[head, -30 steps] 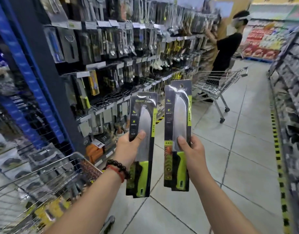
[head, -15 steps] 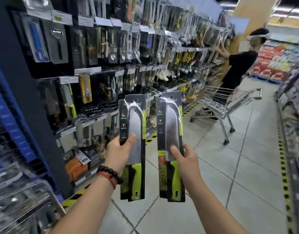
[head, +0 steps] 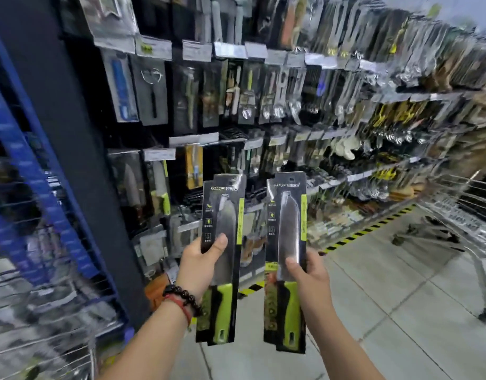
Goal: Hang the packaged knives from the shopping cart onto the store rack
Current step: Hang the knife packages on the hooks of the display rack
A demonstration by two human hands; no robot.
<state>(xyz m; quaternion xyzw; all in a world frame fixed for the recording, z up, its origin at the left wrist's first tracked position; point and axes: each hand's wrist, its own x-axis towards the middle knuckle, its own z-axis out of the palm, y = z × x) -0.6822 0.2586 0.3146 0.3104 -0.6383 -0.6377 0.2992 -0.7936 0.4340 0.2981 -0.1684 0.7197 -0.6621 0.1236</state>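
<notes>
My left hand [head: 199, 266] grips a packaged knife [head: 222, 215] by its middle, thumb across the front; it may be more than one pack stacked. My right hand [head: 307, 272] grips a second packaged knife [head: 287, 215] the same way. Both packs are black cards with a steel blade and a lime-green handle, held upright side by side in front of the store rack [head: 181, 138]. Similar green-handled knives [head: 161, 187] hang on the rack's lower left hooks, just left of my packs.
A black upright post [head: 72, 133] borders the rack's left end, with blue wire shelving [head: 30, 187] beyond. My shopping cart [head: 44, 346] shows blurred at bottom left. Another wire cart [head: 461, 215] stands on the tiled floor at right. Yellow-black tape runs along the rack's base.
My view has swung left and closer to the rack. Both hands kept hold of their packs and carried them nearer the hanging knives. The person down the aisle has left the view.
</notes>
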